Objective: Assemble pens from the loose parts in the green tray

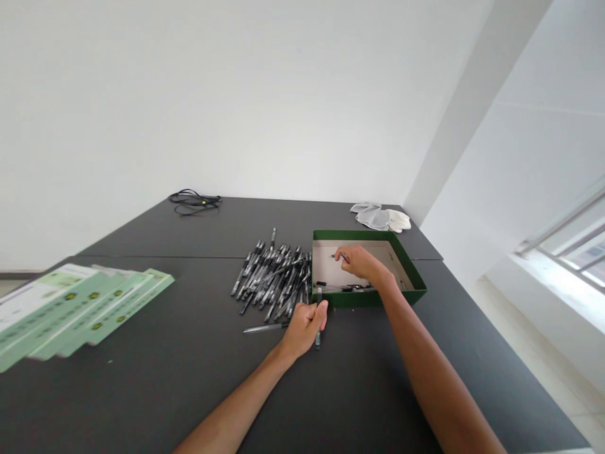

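Note:
My left hand (303,326) is closed around a pen (318,339) with a clear barrel, held upright in front of the box's near left corner. Inside the green box (416,277), above its pale floor, my right hand (358,260) pinches a thin dark piece, apparently a pen (345,257), mostly covered by the fingers. Several dark pens or pen parts (350,288) lie along the box's near wall. Left of the box spreads a big heap of black-and-clear pens (271,277). One loose pen (262,328) rests beside my left hand.
Green-and-white booklets (89,309) overlap in a fanned stack on the table's left. A coiled black cable (193,200) lies at the back left. White gloves or cloths (380,216) sit at the back right, near the wall. The dark table (179,391) has a seam across it.

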`<action>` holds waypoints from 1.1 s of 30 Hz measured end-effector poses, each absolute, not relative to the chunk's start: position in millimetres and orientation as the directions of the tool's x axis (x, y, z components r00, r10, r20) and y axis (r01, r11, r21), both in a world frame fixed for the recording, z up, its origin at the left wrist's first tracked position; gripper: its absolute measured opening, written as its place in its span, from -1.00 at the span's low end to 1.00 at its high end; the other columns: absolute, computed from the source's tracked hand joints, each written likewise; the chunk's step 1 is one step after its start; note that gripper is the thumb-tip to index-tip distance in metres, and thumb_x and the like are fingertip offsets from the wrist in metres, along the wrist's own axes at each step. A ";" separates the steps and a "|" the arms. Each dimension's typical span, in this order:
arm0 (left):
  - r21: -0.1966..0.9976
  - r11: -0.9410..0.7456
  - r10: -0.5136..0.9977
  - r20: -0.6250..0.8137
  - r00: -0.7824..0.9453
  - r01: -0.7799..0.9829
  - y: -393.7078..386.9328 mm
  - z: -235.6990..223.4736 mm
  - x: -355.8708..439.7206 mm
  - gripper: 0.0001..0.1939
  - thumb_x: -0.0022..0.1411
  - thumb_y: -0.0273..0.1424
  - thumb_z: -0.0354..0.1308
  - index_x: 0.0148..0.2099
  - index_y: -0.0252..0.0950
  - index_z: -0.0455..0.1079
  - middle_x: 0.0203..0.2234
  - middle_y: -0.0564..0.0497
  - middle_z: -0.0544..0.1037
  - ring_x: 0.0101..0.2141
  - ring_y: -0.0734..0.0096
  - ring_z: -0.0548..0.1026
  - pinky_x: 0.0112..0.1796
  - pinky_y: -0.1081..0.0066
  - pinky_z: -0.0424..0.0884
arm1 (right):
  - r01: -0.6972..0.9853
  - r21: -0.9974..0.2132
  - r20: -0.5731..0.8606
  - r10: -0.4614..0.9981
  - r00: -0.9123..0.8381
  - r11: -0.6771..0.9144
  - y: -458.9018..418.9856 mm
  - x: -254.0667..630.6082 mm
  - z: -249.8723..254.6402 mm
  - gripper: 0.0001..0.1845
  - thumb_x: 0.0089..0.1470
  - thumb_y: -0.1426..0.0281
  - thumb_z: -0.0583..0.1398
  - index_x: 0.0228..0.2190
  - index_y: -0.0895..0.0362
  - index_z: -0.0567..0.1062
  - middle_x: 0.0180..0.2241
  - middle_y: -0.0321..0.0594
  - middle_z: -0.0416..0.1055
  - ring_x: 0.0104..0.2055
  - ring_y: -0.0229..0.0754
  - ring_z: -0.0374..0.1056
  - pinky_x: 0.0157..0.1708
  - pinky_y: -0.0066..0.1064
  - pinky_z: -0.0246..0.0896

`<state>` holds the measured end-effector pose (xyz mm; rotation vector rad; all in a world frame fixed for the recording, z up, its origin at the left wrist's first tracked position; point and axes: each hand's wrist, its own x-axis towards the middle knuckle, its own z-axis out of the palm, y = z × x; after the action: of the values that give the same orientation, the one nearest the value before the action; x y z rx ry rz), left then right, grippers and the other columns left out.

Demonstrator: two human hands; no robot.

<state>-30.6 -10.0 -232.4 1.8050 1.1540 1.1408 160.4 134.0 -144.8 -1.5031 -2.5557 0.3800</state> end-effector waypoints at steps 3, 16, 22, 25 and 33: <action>0.879 -0.354 0.934 0.314 0.172 0.318 -9.0 -231.8 -30.6 -0.27 0.48 0.08 -0.18 -0.63 -0.25 0.22 -0.81 0.13 0.18 -0.70 0.51 0.26 -0.53 0.47 0.16 | 0.785 -0.380 0.085 0.863 -0.498 0.490 136.2 173.8 -132.2 -0.61 0.19 0.53 0.08 -0.11 0.16 0.67 -0.18 -0.14 0.66 -0.24 -0.20 0.54 -0.16 -0.47 0.30; 0.755 -0.415 0.897 0.432 0.091 0.509 -1.7 -236.8 -38.1 -0.36 0.51 -0.12 -0.08 -0.63 -0.25 0.29 -0.76 0.08 0.37 -0.65 0.48 0.40 -0.48 0.45 0.21 | 0.251 -0.811 0.315 0.756 -0.573 0.529 105.0 155.4 -96.8 -0.56 0.42 0.17 -0.05 -0.36 0.15 0.43 -0.46 -0.17 0.59 -0.47 -0.25 0.47 -0.36 -0.45 0.33; 0.721 -0.428 0.884 0.458 0.088 0.545 -0.9 -235.6 -38.1 -0.36 0.51 -0.17 -0.08 -0.64 -0.26 0.29 -0.77 0.10 0.36 -0.69 0.54 0.37 -0.53 0.47 0.17 | 0.114 -0.820 0.309 0.602 -0.736 0.561 83.7 143.2 -86.1 -0.84 0.27 0.30 0.19 -0.19 0.13 0.46 -0.08 -0.07 0.64 -0.01 -0.11 0.56 -0.06 -0.33 0.40; 0.716 -0.432 0.883 0.460 0.095 0.549 -1.7 -234.5 -38.0 -0.37 0.51 -0.18 -0.08 -0.64 -0.26 0.30 -0.77 0.10 0.36 -0.69 0.54 0.38 -0.52 0.48 0.19 | 0.143 -0.844 0.288 0.662 -0.692 0.517 82.3 138.6 -89.3 -0.75 0.30 0.19 0.17 -0.27 0.13 0.41 -0.18 -0.07 0.65 -0.27 -0.17 0.60 -0.30 -0.42 0.38; 0.676 -0.452 0.869 0.481 0.116 0.582 -1.4 -233.4 -39.8 -0.37 0.52 -0.20 -0.09 -0.63 -0.27 0.31 -0.76 0.10 0.39 -0.68 0.54 0.39 -0.50 0.48 0.21 | 0.173 -0.836 0.270 0.665 -0.696 0.520 80.3 131.5 -88.6 -0.60 0.40 0.23 -0.03 -0.37 0.16 0.45 -0.58 -0.44 0.15 -0.56 -0.38 0.05 -0.51 -0.51 -0.04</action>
<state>-39.8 -1.4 -233.4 2.0800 1.4185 1.2580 131.5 80.3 -88.6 -0.6797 -2.1844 1.1129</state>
